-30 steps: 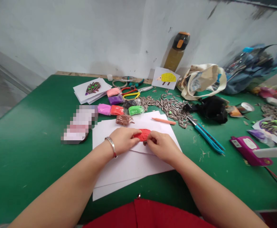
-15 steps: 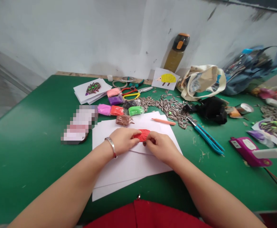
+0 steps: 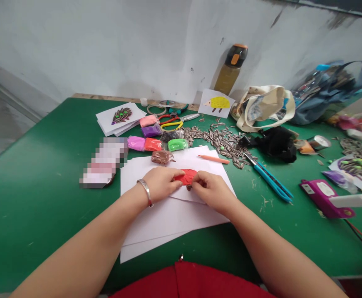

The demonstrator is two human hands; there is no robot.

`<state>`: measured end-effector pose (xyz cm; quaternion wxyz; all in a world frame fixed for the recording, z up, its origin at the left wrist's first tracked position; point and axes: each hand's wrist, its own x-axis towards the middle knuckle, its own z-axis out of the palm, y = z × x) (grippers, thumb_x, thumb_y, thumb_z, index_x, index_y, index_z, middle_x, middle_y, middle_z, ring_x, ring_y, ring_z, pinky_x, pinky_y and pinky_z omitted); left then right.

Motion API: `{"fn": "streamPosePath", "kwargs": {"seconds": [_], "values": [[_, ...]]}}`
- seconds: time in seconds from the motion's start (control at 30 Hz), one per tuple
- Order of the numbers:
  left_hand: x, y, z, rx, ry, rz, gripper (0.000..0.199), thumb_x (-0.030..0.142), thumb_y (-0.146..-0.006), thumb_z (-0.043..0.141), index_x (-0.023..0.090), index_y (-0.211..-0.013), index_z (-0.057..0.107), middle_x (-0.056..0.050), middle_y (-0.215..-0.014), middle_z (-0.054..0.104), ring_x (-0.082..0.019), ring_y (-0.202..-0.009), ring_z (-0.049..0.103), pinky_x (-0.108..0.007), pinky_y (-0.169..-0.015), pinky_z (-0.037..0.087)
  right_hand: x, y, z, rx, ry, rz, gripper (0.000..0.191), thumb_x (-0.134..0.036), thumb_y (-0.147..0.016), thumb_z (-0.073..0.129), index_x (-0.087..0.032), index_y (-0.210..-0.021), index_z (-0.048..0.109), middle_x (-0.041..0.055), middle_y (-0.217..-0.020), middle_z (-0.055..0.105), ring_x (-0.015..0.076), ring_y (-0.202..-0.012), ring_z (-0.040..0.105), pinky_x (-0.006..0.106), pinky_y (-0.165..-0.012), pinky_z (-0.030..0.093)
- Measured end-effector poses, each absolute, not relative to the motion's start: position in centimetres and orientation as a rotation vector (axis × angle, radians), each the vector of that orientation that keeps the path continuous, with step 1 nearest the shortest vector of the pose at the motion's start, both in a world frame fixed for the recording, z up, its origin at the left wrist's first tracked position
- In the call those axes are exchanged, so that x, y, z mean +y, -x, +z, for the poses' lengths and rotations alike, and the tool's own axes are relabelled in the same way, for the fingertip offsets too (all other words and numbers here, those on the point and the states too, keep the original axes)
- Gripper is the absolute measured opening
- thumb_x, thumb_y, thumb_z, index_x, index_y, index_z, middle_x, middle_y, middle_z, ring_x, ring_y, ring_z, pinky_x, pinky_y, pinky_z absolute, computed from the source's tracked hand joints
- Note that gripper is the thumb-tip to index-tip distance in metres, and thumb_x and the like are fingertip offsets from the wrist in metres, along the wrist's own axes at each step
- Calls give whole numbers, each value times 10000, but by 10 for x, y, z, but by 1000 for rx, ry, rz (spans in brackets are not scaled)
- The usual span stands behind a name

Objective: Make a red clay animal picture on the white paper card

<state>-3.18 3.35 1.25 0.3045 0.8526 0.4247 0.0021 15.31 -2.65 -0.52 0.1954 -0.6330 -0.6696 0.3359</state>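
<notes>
A flat red clay shape (image 3: 187, 177) lies on white paper (image 3: 159, 219) in front of me. My left hand (image 3: 160, 183), with a silver bracelet at the wrist, rests on the paper, its thumb and fingertips at the red clay's left edge. At the clay's lower right, my right hand (image 3: 210, 188) has its fingers pinched on a small brown piece (image 3: 189, 187), mostly hidden by the fingertips. Packets of coloured clay, with a brown one (image 3: 162, 157) nearest, sit just beyond the paper. An orange pencil (image 3: 213, 159) rests on the paper's upper right part.
Sunflower seeds (image 3: 226, 140) are scattered behind the paper. A blue cutter (image 3: 270, 180) and a purple glue gun (image 3: 326, 198) lie to the right, a phone (image 3: 103, 163) to the left. Scissors (image 3: 174, 122), a bottle (image 3: 232, 68) and bags (image 3: 266, 107) are at the back.
My right hand has shifted very slightly at the clay's right side, its fingers still closed. My left hand stays where it was.
</notes>
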Motion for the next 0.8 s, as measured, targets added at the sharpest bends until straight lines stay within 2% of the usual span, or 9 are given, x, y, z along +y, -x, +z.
{"fn": "streamPosePath", "kwargs": {"seconds": [0.2, 0.53, 0.8], "values": [[34, 31, 13, 1127, -2257, -4, 249, 323, -846, 487, 245, -959, 694, 0, -827, 698, -164, -730, 581, -241, -606, 331, -27, -155, -5, -1942, 1796, 927, 151, -213, -817, 479, -230, -791, 628, -7, -768, 698, 142, -639, 563, 237, -559, 316], [33, 31, 15, 1151, -2250, -7, 259, 317, -837, 494, 243, -986, 692, -2, -803, 690, -158, -700, 568, -237, -577, 312, -26, -157, -7, -1916, 1762, 963, 148, -209, -807, 479, -222, -768, 622, -13, -740, 688, 131, -608, 553, 228, -544, 323], [33, 31, 16, 1144, -2258, -5, 234, 324, -838, 488, 237, -920, 690, 1, -767, 678, -152, -668, 552, -240, -556, 289, -25, -158, -6, -1884, 1767, 991, 136, -204, -788, 489, -213, -728, 610, -16, -672, 660, 122, -569, 535, 221, -522, 322]]}}
